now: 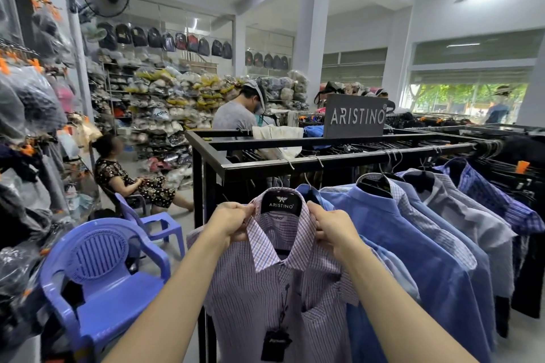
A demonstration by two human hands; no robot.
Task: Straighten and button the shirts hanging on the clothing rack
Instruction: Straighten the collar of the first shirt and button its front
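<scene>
Cluttered clothing shop, black rack (295, 166) of shirts, both hands' fingers (246, 211) pinching checked shirt (265, 289) collar.

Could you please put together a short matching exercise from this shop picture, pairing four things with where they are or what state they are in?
Things:
1. checked shirt
2. solid blue shirt
3. purple plastic chair
4. grey sign

Places or states:
A. stands on top of the black rack
B. stands on the floor, left of the rack
C. its collar is held on both sides by the left hand and right hand
D. hangs just right of the shirt being handled

Pairs: 1-C, 2-D, 3-B, 4-A
</scene>
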